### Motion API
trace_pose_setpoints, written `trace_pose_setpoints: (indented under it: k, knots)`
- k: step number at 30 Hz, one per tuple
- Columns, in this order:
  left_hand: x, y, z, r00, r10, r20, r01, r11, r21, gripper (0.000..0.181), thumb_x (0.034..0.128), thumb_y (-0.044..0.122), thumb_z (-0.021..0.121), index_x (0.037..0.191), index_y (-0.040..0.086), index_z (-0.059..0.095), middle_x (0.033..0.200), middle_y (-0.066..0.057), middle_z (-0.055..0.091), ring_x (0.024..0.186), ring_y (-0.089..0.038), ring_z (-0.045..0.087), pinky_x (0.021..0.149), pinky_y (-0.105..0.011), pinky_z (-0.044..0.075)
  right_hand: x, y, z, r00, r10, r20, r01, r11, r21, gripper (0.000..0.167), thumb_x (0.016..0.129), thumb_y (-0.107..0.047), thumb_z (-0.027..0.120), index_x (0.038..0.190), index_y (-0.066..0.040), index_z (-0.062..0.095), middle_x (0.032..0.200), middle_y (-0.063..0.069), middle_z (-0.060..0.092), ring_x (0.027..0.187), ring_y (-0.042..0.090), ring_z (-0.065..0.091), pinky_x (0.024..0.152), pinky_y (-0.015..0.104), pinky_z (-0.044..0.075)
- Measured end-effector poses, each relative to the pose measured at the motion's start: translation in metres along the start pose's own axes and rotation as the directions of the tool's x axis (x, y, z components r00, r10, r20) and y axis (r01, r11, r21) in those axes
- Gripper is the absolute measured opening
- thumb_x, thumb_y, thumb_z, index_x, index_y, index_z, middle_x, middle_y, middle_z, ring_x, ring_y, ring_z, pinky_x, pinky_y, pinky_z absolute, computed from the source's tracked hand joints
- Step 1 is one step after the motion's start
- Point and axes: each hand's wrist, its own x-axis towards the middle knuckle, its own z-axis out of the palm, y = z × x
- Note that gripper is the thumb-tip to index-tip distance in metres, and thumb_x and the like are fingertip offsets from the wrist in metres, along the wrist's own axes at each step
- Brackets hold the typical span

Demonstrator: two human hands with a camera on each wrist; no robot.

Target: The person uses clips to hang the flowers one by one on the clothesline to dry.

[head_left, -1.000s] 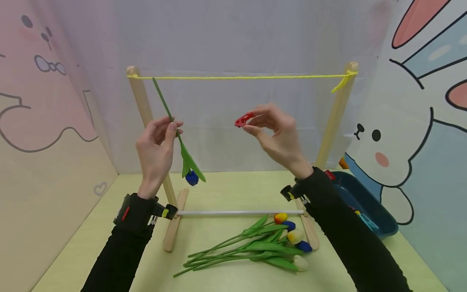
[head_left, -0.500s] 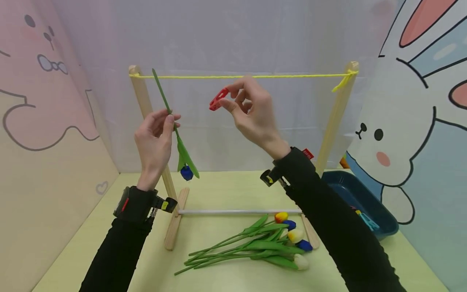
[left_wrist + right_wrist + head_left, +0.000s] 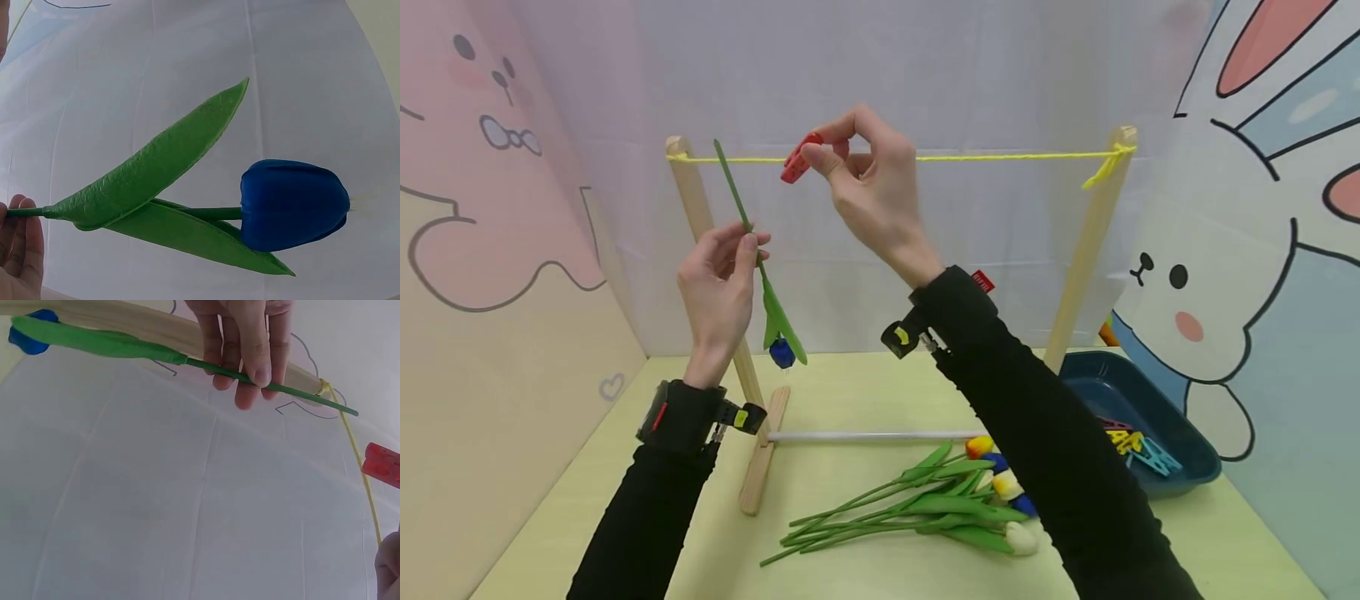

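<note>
My left hand (image 3: 721, 283) pinches the green stem of a blue tulip (image 3: 782, 352), held head down near the left post. The stem's upper end crosses the yellow string (image 3: 1000, 156) and rises a little above it. In the left wrist view the blue flower (image 3: 294, 205) and its two leaves show fully. Between thumb and fingers my right hand (image 3: 876, 183) holds a red clothespin (image 3: 800, 158) at string height, to the right of the stem and apart from it. The right wrist view shows the clothespin (image 3: 382, 465) beside the string (image 3: 354, 444); whether they touch I cannot tell.
Wooden posts (image 3: 1086, 258) hold the string, with a white rod (image 3: 872, 436) low between them. Several tulips (image 3: 917, 508) lie on the table (image 3: 587, 500) in front. A dark blue tray (image 3: 1206, 454) with yellow and light blue clothespins (image 3: 1156, 456) stands at the right, partly behind my right sleeve.
My right hand has moved left and up with the red clothespin, from below the string to its height. My left hand has raised the tulip slightly, so the stem's end now stands above the string.
</note>
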Motion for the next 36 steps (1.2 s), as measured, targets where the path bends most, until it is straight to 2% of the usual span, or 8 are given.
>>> trace_pose_setpoints:
  k: [3, 7, 14, 19, 26, 36]
  knots:
    - [0.001, -0.001, 0.001, 1.0, -0.006, 0.002, 0.006, 1.0, 0.0, 0.024, 0.1007, 0.005, 0.059, 0.12, -0.009, 0.065, 0.108, -0.027, 0.073, 0.079, 0.007, 0.065, 0.083, -0.013, 0.054, 0.007, -0.003, 0.008, 0.999, 0.032, -0.032, -0.031, 0.999, 0.036, 0.014, 0.092, -0.004, 0.071, 0.096, 0.009, 0.065, 0.087, 0.013, 0.06, 0.072, 0.012, 0.048, 0.057, 0.02, 0.041]
    - [0.003, -0.001, 0.001, 1.0, -0.011, 0.003, 0.011, 1.0, 0.0, 0.025, 0.1011, 0.006, 0.059, 0.12, -0.01, 0.064, 0.108, -0.026, 0.073, 0.079, 0.007, 0.064, 0.083, -0.013, 0.054, 0.015, -0.006, 0.018, 0.995, 0.073, -0.065, -0.069, 0.996, 0.055, 0.012, 0.092, -0.004, 0.072, 0.093, 0.008, 0.067, 0.087, 0.013, 0.063, 0.077, 0.008, 0.048, 0.059, 0.02, 0.044]
    - [0.004, -0.002, 0.0, 1.0, -0.023, -0.009, 0.023, 1.0, 0.011, 0.025, 0.1015, 0.007, 0.059, 0.12, -0.008, 0.065, 0.109, -0.026, 0.073, 0.078, 0.007, 0.064, 0.081, -0.013, 0.054, 0.021, -0.01, 0.038, 0.987, 0.123, -0.106, -0.121, 0.992, 0.017, 0.013, 0.093, -0.008, 0.072, 0.093, 0.005, 0.069, 0.086, 0.011, 0.063, 0.078, 0.005, 0.047, 0.062, 0.018, 0.04]
    - [0.004, -0.002, 0.0, 0.999, -0.029, -0.019, 0.03, 0.999, 0.015, 0.024, 0.101, 0.008, 0.06, 0.119, -0.007, 0.066, 0.108, -0.026, 0.073, 0.078, 0.007, 0.065, 0.082, -0.012, 0.054, 0.022, -0.012, 0.05, 0.973, 0.184, -0.137, -0.186, 0.983, 0.003, 0.012, 0.093, -0.009, 0.072, 0.093, 0.003, 0.071, 0.086, 0.012, 0.065, 0.078, 0.007, 0.048, 0.068, 0.015, 0.039]
    - [0.005, -0.003, 0.001, 1.0, -0.028, -0.013, 0.029, 1.0, 0.003, 0.025, 0.1012, 0.008, 0.059, 0.119, -0.008, 0.066, 0.108, -0.026, 0.073, 0.077, 0.005, 0.065, 0.08, -0.013, 0.054, 0.022, -0.01, 0.056, 0.963, 0.228, -0.145, -0.236, 0.971, -0.042, 0.013, 0.094, -0.015, 0.072, 0.096, -0.002, 0.074, 0.091, 0.01, 0.071, 0.08, 0.006, 0.052, 0.079, 0.009, 0.036]
    - [0.004, -0.003, 0.003, 0.999, -0.035, -0.024, 0.035, 0.999, -0.004, 0.024, 0.1006, 0.008, 0.061, 0.117, -0.007, 0.068, 0.105, -0.026, 0.073, 0.076, 0.006, 0.065, 0.08, -0.012, 0.054, 0.021, -0.008, 0.061, 0.964, 0.242, -0.111, -0.249, 0.967, -0.055, 0.015, 0.094, -0.015, 0.072, 0.098, 0.0, 0.073, 0.089, 0.009, 0.069, 0.08, 0.009, 0.053, 0.076, 0.011, 0.035]
